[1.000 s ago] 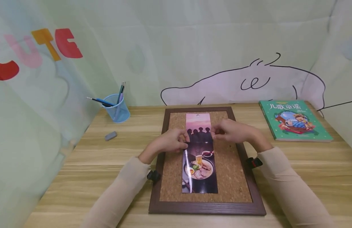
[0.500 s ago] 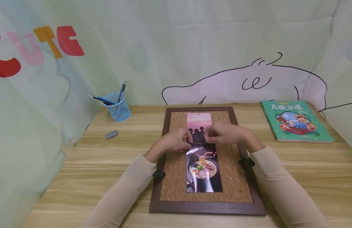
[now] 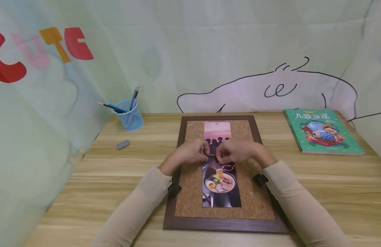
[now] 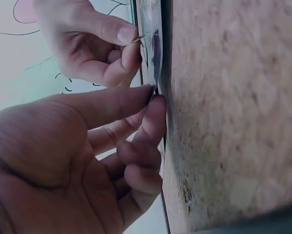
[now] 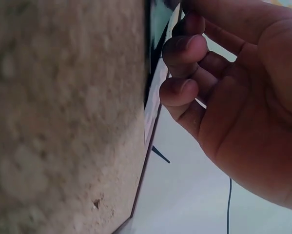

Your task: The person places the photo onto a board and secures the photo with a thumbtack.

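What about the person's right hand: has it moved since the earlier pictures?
Yes: against the cork board, the right hand has moved leftward, closer to the left hand, and slightly down the head view.

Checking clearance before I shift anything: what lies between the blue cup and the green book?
The head view shows the corkboard, the pink photo on it, and bare tabletop either side.

A study desk (image 3: 85,192) (cartoon backdrop (image 3: 166,48) behind it), judging by pencil cup (image 3: 133,121) and book (image 3: 326,133).
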The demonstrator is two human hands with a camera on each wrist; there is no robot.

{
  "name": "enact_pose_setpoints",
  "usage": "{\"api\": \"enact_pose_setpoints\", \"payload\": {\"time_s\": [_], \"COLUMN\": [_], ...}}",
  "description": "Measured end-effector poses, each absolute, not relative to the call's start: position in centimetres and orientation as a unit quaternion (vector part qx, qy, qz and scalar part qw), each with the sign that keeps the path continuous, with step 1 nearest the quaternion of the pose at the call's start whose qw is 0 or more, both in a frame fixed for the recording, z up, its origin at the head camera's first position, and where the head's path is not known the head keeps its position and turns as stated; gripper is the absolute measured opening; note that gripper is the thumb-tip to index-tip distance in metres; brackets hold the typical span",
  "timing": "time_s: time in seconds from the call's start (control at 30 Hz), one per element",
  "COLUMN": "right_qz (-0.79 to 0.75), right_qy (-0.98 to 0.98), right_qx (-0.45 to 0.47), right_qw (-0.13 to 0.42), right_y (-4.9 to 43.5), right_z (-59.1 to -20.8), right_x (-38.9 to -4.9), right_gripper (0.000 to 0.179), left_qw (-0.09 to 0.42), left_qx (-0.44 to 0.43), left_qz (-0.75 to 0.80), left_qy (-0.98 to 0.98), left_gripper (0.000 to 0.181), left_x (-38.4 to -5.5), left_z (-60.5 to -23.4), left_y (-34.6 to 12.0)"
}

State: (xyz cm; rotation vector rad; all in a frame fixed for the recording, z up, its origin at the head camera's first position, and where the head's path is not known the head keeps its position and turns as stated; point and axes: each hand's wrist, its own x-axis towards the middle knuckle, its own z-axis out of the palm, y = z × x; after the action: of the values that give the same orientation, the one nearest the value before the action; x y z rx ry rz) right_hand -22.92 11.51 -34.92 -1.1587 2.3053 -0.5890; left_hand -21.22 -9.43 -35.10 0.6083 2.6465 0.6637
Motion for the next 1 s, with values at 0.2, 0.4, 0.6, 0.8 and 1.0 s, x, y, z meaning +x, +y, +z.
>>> {"api": "enact_pose_setpoints", "payload": {"time_s": [0.2, 0.4, 0.6, 0.8, 1.0], "right_qz": [-0.232, -0.226, -0.220, -0.203, -0.198], "right_qy": [0.840, 0.838, 0.838, 0.838, 0.836], "right_qx": [-0.407, -0.414, -0.412, -0.407, -0.394], "right_qw": [0.273, 0.274, 0.282, 0.302, 0.327], "right_y": [11.2, 11.1, 11.1, 10.9, 10.6], "right_z": [-34.9, -35.2, -35.1, -35.1, -34.8], "right_x": [-22.7, -22.9, -22.9, -23.4, -23.8], "right_gripper": [0.010, 0.011, 0.010, 0.009, 0.009], "left_qw": [0.153, 0.161, 0.164, 0.170, 0.168], "left_qx": [0.237, 0.226, 0.225, 0.229, 0.236], "left_qz": [0.206, 0.201, 0.194, 0.195, 0.182], "left_qy": [0.937, 0.940, 0.941, 0.938, 0.940], "left_gripper": [0.012, 0.012, 0.011, 0.011, 0.010], "left_x": [-21.5, -21.6, -21.6, -21.6, -21.6], "left_z": [-35.4, -35.4, -35.5, -35.5, -35.4], "left_y": [-9.1, -9.0, -9.0, -9.0, -8.9]}}
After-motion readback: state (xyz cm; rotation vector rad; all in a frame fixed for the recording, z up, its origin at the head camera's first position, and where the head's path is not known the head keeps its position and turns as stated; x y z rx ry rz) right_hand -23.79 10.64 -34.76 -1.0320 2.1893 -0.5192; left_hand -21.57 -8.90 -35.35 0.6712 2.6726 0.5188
